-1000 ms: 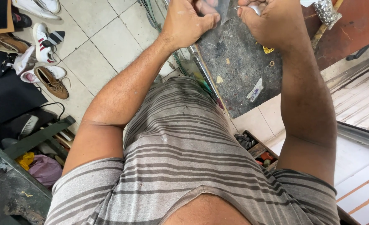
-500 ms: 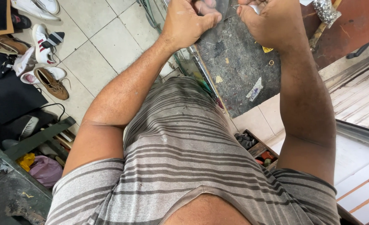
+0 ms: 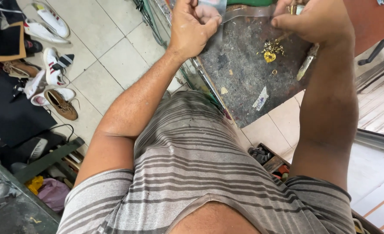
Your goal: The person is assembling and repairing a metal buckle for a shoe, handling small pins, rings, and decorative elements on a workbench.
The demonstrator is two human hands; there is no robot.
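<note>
Left hand [image 3: 195, 27] pinched shut on a clear plastic strip [image 3: 244, 13] stretched over the dark worktop [image 3: 244, 73]; right hand [image 3: 313, 21] curled closed at its other end. Gold trinkets [image 3: 272, 50] lying just beneath, brush [image 3: 306, 63] beside, shoes [image 3: 49, 56] on the floor, well apart

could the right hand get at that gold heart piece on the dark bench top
Probably yes: the right hand hovers just above and beside the gold heart piece, which lies uncovered on the dark bench top.
</note>
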